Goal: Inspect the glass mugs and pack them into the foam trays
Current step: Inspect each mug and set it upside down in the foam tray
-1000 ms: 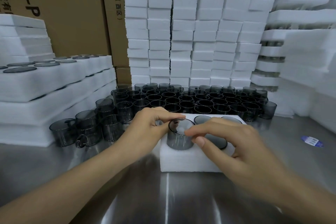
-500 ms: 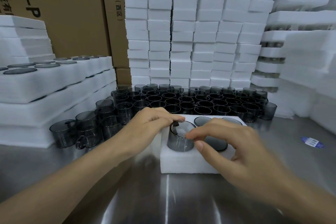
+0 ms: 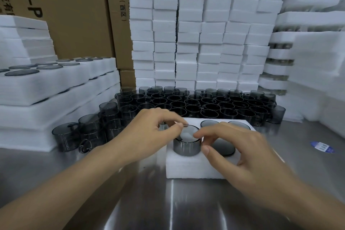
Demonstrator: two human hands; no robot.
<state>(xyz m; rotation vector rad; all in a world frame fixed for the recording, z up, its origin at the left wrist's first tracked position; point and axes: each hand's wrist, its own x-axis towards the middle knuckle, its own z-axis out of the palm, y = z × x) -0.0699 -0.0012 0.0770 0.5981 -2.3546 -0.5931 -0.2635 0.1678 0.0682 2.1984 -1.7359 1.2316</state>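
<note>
A white foam tray [image 3: 194, 168] lies on the steel table in front of me. A smoky grey glass mug [image 3: 186, 146] stands partly sunk in its near-left hole, its upper half above the foam. My left hand [image 3: 149, 132] pinches the mug's far-left rim with thumb and fingertips. My right hand [image 3: 240, 153] touches its right rim with curled fingers, the thumb beside the wall. Three other mugs sit flush in the tray, their rims [image 3: 224, 146] showing. Behind the tray stands a block of several loose grey mugs [image 3: 205, 104].
More loose mugs [image 3: 87, 132] stand at the left by stacked filled foam trays [image 3: 46, 87]. Tall stacks of empty foam pieces [image 3: 196, 33] and cardboard boxes [image 3: 71, 15] form the back wall. A blue-white label [image 3: 322, 146] lies on the steel table [image 3: 186, 211] at right.
The mug has sunk lower into the tray's hole over the last second. Both hands stayed on its rim and moved down slightly with it.
</note>
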